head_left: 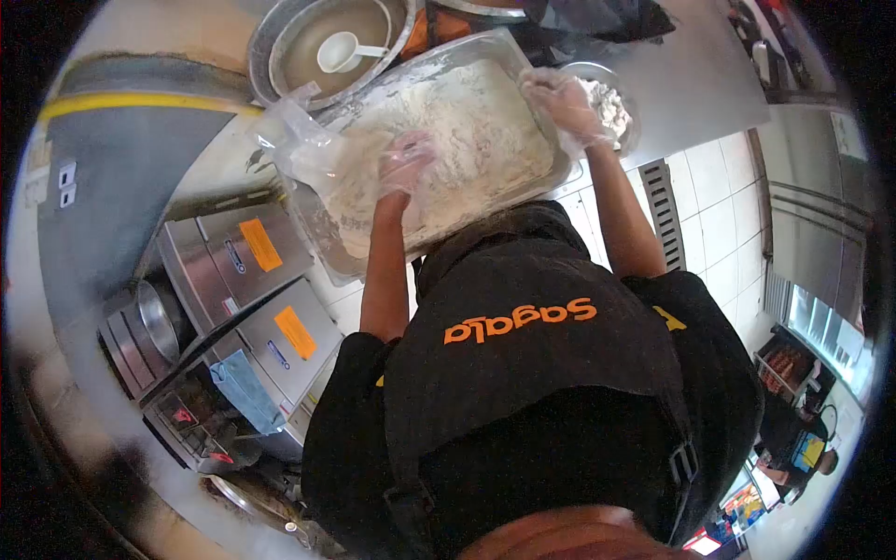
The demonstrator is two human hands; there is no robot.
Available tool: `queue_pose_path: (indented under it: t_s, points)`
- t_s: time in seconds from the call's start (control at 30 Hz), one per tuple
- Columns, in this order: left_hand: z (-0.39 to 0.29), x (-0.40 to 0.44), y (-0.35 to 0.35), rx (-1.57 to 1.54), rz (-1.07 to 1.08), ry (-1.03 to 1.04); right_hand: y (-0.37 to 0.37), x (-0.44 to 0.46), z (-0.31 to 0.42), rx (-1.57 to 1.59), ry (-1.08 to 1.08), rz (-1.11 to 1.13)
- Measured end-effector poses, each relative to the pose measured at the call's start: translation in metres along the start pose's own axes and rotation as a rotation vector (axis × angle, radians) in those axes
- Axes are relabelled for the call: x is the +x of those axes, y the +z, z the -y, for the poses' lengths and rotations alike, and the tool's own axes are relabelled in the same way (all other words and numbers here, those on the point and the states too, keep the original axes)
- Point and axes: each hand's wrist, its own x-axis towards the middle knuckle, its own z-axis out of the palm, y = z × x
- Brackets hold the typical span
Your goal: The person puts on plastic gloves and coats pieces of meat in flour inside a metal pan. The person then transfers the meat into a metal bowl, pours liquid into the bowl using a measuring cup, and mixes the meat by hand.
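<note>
A metal tray (509, 49) holds a broad bed of white flour (485, 140), with lumps and faint pinkish patches in it. My left hand (408, 163), in a clear plastic glove, is down at the flour in the tray's middle-left part; its fingertips are partly hidden. Over the tray's right rim is my right hand (565, 105), gloved the same way, its fingers bent loosely and apart, with nothing visible in them. Beside and partly under that hand stands a round metal bowl (633, 105) with whitish pieces (611, 110) in it.
A large metal basin (266, 61) with cloudy liquid and a white ladle (341, 51) stands behind the tray. A clear plastic bag (297, 140) lies over its left corner. Steel drawers (247, 247) are at left. Another person (793, 443) is far right.
</note>
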Motion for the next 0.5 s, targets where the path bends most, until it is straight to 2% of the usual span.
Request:
queue_pose_path:
  t_s: [0.07, 0.17, 0.27, 0.37, 0.47, 0.5]
  points:
    - [0.037, -0.002, -0.024, 0.381, -0.088, -0.001, 0.031, 0.005, -0.015, -0.047, 0.027, 0.192]
    - [0.077, -0.008, -0.045, 0.464, -0.1, -0.085, 0.084, 0.025, -0.076, -0.579, -0.331, 0.263]
    - [0.13, -0.001, -0.038, 0.926, 0.007, -0.149, 0.1, 0.022, -0.038, -0.97, -0.206, 0.456]
    - [0.13, 0.001, -0.026, 1.021, -0.153, -0.022, 0.147, 0.03, -0.095, -0.659, -0.502, 0.235]
    - [0.114, 0.006, -0.021, 1.005, -0.06, 0.039, 0.162, 0.036, -0.081, -0.597, -0.409, 0.51]
    - [0.121, 0.007, -0.018, 0.979, -0.022, 0.081, 0.163, 0.041, -0.078, -0.619, -0.427, 0.45]
